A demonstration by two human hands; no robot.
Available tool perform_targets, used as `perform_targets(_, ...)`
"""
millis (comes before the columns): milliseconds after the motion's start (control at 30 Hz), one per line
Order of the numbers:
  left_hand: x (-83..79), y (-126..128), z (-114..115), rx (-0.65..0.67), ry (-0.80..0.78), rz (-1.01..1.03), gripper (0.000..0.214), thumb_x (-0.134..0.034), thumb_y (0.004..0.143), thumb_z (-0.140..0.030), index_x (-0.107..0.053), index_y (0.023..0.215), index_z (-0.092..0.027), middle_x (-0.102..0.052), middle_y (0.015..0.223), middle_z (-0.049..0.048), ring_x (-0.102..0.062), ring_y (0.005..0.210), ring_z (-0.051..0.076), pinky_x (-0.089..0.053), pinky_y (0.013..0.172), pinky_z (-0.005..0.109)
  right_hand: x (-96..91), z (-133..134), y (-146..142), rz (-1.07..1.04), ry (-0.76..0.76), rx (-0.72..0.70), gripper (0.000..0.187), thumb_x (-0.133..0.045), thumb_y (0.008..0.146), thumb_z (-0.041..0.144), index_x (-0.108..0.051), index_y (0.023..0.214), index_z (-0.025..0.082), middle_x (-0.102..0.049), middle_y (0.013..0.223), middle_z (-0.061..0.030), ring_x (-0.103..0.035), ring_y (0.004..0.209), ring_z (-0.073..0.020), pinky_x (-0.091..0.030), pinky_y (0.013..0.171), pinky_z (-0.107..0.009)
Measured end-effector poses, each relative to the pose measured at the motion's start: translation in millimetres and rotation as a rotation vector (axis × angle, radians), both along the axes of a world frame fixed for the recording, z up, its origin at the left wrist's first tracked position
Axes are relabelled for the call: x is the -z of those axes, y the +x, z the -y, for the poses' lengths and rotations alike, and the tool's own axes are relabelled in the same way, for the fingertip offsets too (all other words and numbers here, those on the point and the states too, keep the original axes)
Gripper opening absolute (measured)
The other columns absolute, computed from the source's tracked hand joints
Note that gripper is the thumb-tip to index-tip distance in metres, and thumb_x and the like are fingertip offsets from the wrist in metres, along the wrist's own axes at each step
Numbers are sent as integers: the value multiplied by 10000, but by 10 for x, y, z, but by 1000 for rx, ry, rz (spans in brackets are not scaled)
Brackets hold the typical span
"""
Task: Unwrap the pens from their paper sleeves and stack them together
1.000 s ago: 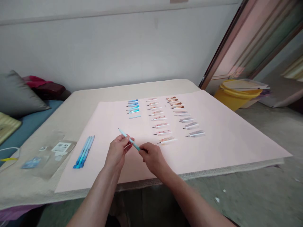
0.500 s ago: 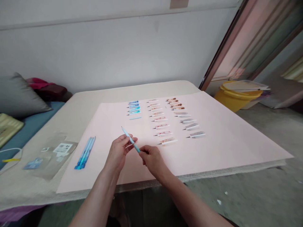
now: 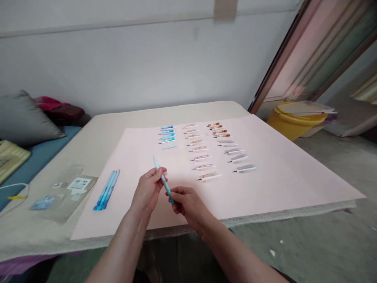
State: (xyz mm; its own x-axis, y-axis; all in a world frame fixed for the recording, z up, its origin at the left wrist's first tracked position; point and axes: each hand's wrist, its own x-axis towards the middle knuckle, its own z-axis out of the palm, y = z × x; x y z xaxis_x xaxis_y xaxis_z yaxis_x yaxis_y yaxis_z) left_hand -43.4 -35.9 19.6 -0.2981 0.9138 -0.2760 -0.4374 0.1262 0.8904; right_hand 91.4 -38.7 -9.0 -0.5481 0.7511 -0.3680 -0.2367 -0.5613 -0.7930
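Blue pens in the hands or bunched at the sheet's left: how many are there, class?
4. The held pen is between the left hand and right hand; side by side on the pink sheet lie the left pen, middle pen and right pen. None looks hidden.

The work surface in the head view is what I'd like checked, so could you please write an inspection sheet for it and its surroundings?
Surface: pink sheet lying on a beige cloth.
Work items: light-blue pen held tilted; slim pen-like pieces laid out in three columns; three blue pens close together at the left.
Clutter: clear plastic bags with white labels, on the cloth's left part.
Grips: left grip closed around the pen's upper part; right grip on its darker lower end.
Cables: white cord-like loop at the left edge; exact nature unclear.
Surroundings: pale wall behind, grey cushion far left, yellow bucket at right.
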Motion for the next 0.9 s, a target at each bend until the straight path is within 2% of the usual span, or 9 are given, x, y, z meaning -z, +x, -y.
perform_targets(100,12,46,-3,-41,32,-69,217,-668,695,-299,-644,783,-101,-552,662,13,-507,624,89,-406,603,211,-7,-3,-29,186,185,42,203,-608,691,302,-652,772,121,-511,551,23,-422,401,-62,-300,409,-207)
perform_targets(200,33,84,3,-60,46,-93,217,-664,693,-290,-636,808,-109,-559,652,10,-510,622,95,-418,637,238,-8,-11,-37,351,322,69,160,-583,701,277,-653,705,133,-419,419,57,-380,369,-67,-279,392,-207)
perform_targets(300,50,88,7,-55,79,-103,204,-640,708,-278,-614,843,-127,-593,691,23,-536,638,114,-435,677,282,-6,-9,-33,356,292,71,178,-555,709,282,-617,629,136,-437,440,45,-389,367,-68,-274,382,-209)
perform_targets(433,50,61,2,12,47,-89,223,-629,717,-278,-606,879,-127,-633,806,68,-574,725,146,-440,751,325,11,-9,-33,322,232,72,176,-546,697,287,-605,625,137,-491,524,27,-408,369,-62,-272,375,-209)
perform_targets(533,44,56,-15,12,30,-76,225,-637,714,-311,-614,853,-136,-622,833,60,-564,771,144,-434,750,303,30,-24,-28,402,289,70,206,-540,710,296,-569,569,148,-445,442,40,-398,363,-67,-273,382,-208)
perform_targets(700,40,69,-53,-91,68,-205,209,-682,674,-320,-609,692,-126,-540,702,0,-471,651,85,-417,667,242,4,-30,-14,448,369,63,232,-535,729,309,-563,560,152,-419,389,45,-383,367,-71,-292,401,-209)
perform_targets(800,32,59,-49,-110,66,-186,226,-686,663,-288,-631,800,-117,-572,728,21,-498,644,99,-438,689,283,-48,-14,-9,353,290,44,194,-544,710,295,-588,600,140,-462,469,35,-383,367,-62,-275,389,-210)
perform_targets(900,16,40,-23,-62,79,-175,269,-653,690,-275,-614,914,-132,-604,744,37,-536,656,122,-450,708,319,-80,-1,1,295,229,33,177,-542,702,290,-604,647,134,-490,536,25,-391,371,-60,-262,382,-210)
